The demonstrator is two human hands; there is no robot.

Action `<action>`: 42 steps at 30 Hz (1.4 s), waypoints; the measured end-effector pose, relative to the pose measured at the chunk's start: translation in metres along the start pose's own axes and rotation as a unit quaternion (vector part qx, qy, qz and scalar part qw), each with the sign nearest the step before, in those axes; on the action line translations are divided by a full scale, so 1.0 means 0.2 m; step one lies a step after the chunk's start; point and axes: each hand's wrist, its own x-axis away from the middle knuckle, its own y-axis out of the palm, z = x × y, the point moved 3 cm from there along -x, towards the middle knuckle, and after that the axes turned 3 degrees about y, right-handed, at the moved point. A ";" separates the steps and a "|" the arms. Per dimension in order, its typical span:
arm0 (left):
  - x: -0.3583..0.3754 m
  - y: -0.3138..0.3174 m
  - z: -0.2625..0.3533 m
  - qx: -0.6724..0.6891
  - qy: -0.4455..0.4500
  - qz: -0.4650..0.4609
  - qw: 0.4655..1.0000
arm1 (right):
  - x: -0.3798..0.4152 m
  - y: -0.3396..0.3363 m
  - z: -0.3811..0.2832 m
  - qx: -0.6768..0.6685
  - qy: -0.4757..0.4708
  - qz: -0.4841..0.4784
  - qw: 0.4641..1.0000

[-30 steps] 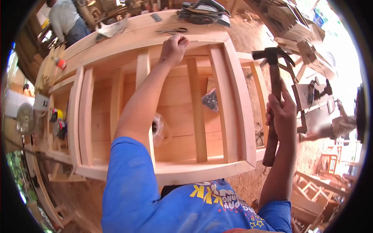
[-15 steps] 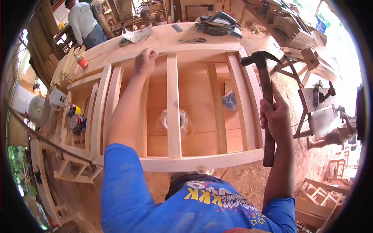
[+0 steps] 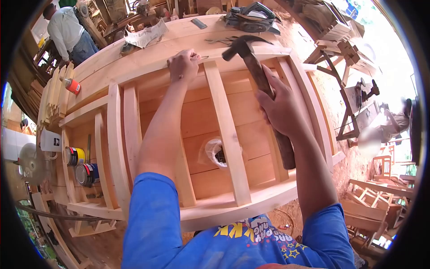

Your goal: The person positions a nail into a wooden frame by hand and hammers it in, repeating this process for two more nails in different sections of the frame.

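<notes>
My right hand (image 3: 282, 101) grips the wooden handle of a claw hammer (image 3: 283, 145), its dark head raised over the far rail of a pale wooden frame (image 3: 226, 130). My left hand (image 3: 183, 64) is closed at that far rail, just left of where a crosspiece meets it. A thin nail (image 3: 204, 57) sticks out from the pinched fingers, pointing right, close to the hammer head. Several crosspieces span the frame. Below them, a roll in clear plastic (image 3: 216, 152) lies on the boards.
Beyond the frame, a power planer (image 3: 253, 18), a pair of scissors (image 3: 219, 41) and crumpled paper (image 3: 145, 35) lie on the planks. Cans (image 3: 86, 174) and a red bottle (image 3: 71, 86) are at the left. A person (image 3: 71, 33) stands at the back left; another (image 3: 394, 123) is at the right.
The hammer has swung left and inward, nearer my left hand. My left hand has shifted right along the far rail toward the crosspiece, and a nail now shows in it. The view has turned slightly.
</notes>
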 end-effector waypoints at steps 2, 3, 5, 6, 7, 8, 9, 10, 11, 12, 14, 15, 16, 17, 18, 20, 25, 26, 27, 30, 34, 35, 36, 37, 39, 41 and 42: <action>0.00 0.01 -0.01 -0.007 -0.001 0.005 1.000 | -0.12 0.08 0.01 0.025 -0.077 0.028 0.996; 0.00 0.01 0.00 -0.007 -0.012 -0.003 1.000 | -0.14 0.10 -0.03 0.036 -0.092 0.035 0.994; -0.01 0.00 0.01 -0.007 -0.031 -0.017 0.999 | -0.17 0.13 -0.12 0.059 -0.096 0.043 0.993; -0.01 0.00 0.01 -0.012 -0.033 -0.021 0.999 | -0.18 0.15 -0.17 0.069 -0.086 0.044 0.993; -0.01 0.01 0.01 -0.016 -0.034 -0.026 0.999 | -0.21 0.18 -0.19 0.081 -0.094 0.055 0.991; -0.01 0.00 0.01 -0.020 -0.036 -0.031 0.999 | -0.26 0.22 -0.17 0.094 -0.103 0.065 0.988; -0.01 0.00 0.01 -0.018 -0.036 -0.028 0.999 | -0.30 0.24 -0.15 0.107 -0.111 0.075 0.985; -0.01 0.00 0.01 -0.015 -0.038 -0.026 0.999 | -0.36 0.28 -0.11 0.142 -0.106 0.070 0.982; -0.01 0.00 0.02 -0.011 -0.039 -0.025 0.999 | -0.43 0.31 -0.05 0.176 -0.101 0.065 0.977; 0.00 0.00 0.01 -0.013 -0.035 -0.023 0.999 | -0.43 0.33 -0.07 0.210 -0.095 0.059 0.971; -0.01 0.02 0.00 -0.018 -0.029 -0.018 0.999 | -0.39 0.27 -0.10 0.169 -0.122 0.100 0.973; -0.02 0.01 0.00 -0.018 -0.024 -0.007 1.000 | -0.36 0.24 -0.15 0.149 -0.137 0.118 0.972; -0.01 0.01 0.00 -0.019 -0.021 -0.001 1.000 | -0.35 0.21 -0.20 0.125 -0.176 0.152 0.965; 0.00 0.02 0.00 -0.018 -0.018 0.002 1.000 | -0.29 0.17 -0.28 0.110 -0.181 0.175 0.962; 0.01 0.03 0.00 -0.014 -0.015 0.004 1.000 | -0.25 0.16 -0.33 0.067 -0.257 0.216 0.940; 0.00 0.03 -0.01 -0.006 -0.006 0.014 1.000 | -0.21 0.17 -0.35 0.012 -0.340 0.260 0.904; 0.02 -0.02 0.03 -0.026 -0.035 -0.040 0.998 | -0.48 0.37 0.08 0.215 -0.128 0.104 0.963; 0.00 -0.02 0.04 -0.030 -0.031 -0.046 0.998 | -0.46 0.34 0.08 0.191 -0.107 0.098 0.971; -0.04 -0.03 0.05 -0.023 -0.030 -0.041 0.998 | -0.46 0.30 0.03 0.172 -0.096 0.089 0.976; 0.00 -0.02 0.02 -0.019 -0.043 -0.061 0.997 | -0.38 0.27 -0.04 0.125 -0.081 0.074 0.986; -0.08 -0.05 0.06 -0.034 -0.075 -0.103 0.991 | -0.45 0.31 0.03 0.228 -0.081 0.077 0.967; -0.10 -0.06 0.06 -0.043 -0.090 -0.121 0.988 | -0.47 0.32 0.04 0.224 -0.087 0.082 0.967; -0.13 -0.11 0.06 -0.036 -0.095 -0.078 0.992 | -0.48 0.32 0.06 0.220 -0.093 0.083 0.967; -0.18 -0.16 0.06 -0.031 -0.102 -0.036 0.994 | -0.50 0.32 0.07 0.216 -0.099 0.082 0.968; -0.26 -0.31 0.01 0.011 -0.087 0.031 0.996 | -0.51 0.33 0.08 0.215 -0.107 0.093 0.966; -0.29 -0.54 -0.15 0.078 -0.046 0.088 0.992 | -0.52 0.35 0.09 0.213 -0.133 0.105 0.962; -0.27 -0.64 -0.28 0.093 -0.023 0.074 0.993 | -0.52 0.35 0.08 0.203 -0.126 0.092 0.967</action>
